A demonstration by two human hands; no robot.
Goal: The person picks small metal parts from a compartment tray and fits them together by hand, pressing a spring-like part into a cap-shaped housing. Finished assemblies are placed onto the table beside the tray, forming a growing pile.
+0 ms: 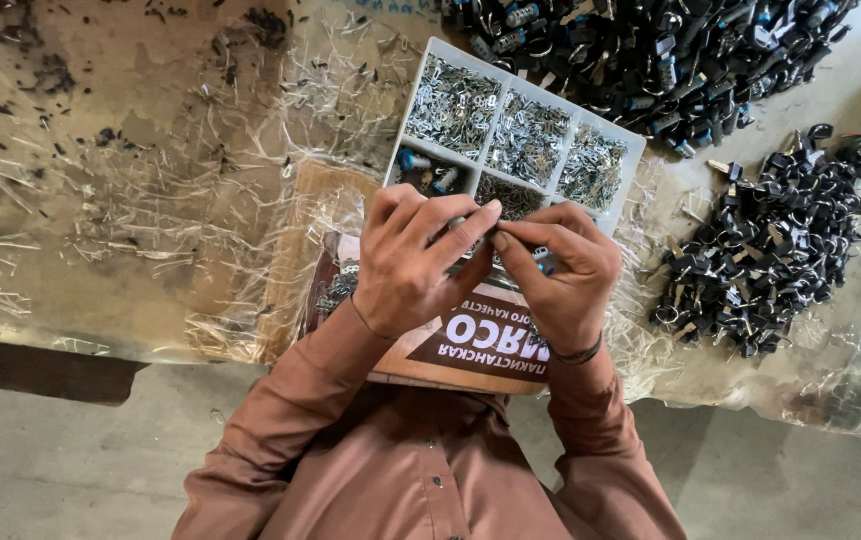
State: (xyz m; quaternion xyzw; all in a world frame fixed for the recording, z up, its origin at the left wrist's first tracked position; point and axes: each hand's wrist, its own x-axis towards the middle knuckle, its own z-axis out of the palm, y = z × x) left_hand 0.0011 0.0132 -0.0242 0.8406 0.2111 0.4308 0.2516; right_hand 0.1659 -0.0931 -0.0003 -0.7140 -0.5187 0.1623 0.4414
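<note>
My left hand (411,262) and my right hand (563,278) meet fingertip to fingertip over the near edge of a white compartment tray (421,78). They pinch a small metal piece (473,222) between thumbs and forefingers, and it is mostly hidden by the fingers. A small blue-tinted part (543,258) peeks out under my right hand's fingers. The tray's compartments hold several heaps of tiny silvery parts (456,100), and one compartment holds blue-and-metal cylinders (426,172). Both arms wear brown sleeves.
A brown printed packet (471,350) lies under my hands at the table's near edge. Heaps of black padlocks lie at the top right (651,55) and at the right (771,245). Crinkled clear plastic sheet (151,220) covers the table, strewn with dark shavings.
</note>
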